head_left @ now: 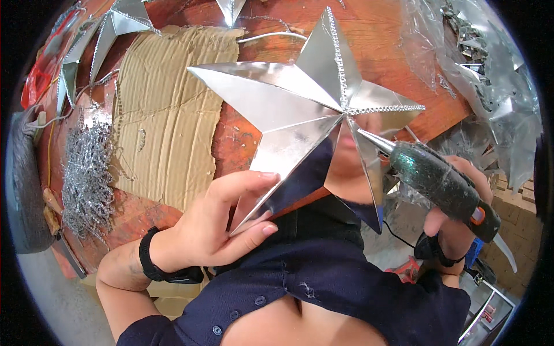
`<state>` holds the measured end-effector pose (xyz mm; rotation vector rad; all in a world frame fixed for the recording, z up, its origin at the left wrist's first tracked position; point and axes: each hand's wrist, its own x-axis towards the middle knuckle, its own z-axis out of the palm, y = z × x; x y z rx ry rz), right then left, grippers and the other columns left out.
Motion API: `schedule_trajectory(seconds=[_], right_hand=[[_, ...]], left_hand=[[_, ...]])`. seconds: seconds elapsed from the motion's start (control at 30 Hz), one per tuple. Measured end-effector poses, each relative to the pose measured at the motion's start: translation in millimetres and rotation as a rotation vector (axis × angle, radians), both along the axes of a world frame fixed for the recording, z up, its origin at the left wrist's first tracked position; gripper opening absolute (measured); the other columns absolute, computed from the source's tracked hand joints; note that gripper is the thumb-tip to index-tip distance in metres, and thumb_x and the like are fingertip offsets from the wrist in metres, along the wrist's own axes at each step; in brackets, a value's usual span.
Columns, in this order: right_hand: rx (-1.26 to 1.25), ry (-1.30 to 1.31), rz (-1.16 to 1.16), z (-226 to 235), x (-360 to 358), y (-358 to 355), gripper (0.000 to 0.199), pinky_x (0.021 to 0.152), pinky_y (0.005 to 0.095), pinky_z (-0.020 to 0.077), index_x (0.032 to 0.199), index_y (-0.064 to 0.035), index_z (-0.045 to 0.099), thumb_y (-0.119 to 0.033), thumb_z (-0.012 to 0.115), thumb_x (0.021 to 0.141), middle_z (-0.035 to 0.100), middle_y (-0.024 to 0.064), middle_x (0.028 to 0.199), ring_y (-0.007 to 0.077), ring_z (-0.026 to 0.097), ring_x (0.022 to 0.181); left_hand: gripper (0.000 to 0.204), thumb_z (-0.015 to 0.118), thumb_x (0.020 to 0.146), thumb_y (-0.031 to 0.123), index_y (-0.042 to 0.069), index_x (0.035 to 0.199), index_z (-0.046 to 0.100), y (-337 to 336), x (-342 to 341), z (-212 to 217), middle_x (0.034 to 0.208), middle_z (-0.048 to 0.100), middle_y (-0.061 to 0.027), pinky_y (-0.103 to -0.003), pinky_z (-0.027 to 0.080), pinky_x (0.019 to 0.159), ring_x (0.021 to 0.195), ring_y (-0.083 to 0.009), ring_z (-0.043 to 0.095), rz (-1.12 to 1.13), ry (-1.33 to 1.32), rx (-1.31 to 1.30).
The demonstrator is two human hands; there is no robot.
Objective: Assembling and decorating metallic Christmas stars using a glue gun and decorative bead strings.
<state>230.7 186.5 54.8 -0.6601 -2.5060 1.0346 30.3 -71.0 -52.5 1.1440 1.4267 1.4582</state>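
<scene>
A big shiny silver star [300, 109] is held up by its lower point, pinched in the left hand [216, 225]. Sparkly trim runs along two of its folds. A dark glittery glue gun [441, 184] sits in the right hand [456, 222], its tip touching the star's middle.

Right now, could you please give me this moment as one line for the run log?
left hand: holds silver star by a point | right hand: grips glue gun, nozzle at star's centre | under: cardboard on table
</scene>
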Motion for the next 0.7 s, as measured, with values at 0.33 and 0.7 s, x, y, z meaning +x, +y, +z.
schedule_trajectory(seconds=[0.33, 0.7], right_hand=[[0.044, -0.056, 0.230, -0.2, -9.7, 9.9, 0.060, 0.071, 0.0326, 0.0502, 0.088, -0.0018, 0.065, -0.043, 0.088, 0.050, 0.068, 0.0128, 0.088, 0.0241, 0.066, 0.076], [0.085, -0.225, 0.091, 1.3, 8.3, 15.3, 0.099, 0.087, 0.0373, 0.0485, 0.117, 0.0067, 0.054, -0.071, 0.070, 0.058, 0.064, 0.0180, 0.108, 0.0257, 0.064, 0.097]], left_hand=[[0.062, 0.072, 0.080, 0.008, 0.001, 0.135, 0.046, -1.0, -6.3, -1.4, 0.068, 0.059, -0.0072, -0.030, 0.045, 0.051, 0.054, -0.0208, 0.058, 0.011, 0.292, 0.078], [0.064, 0.073, 0.077, 0.008, 0.002, 0.135, 0.047, 1.7, -7.1, -3.8, 0.058, 0.051, -0.0033, -0.030, 0.039, 0.045, 0.047, -0.0195, 0.052, 0.024, 0.309, 0.130]])
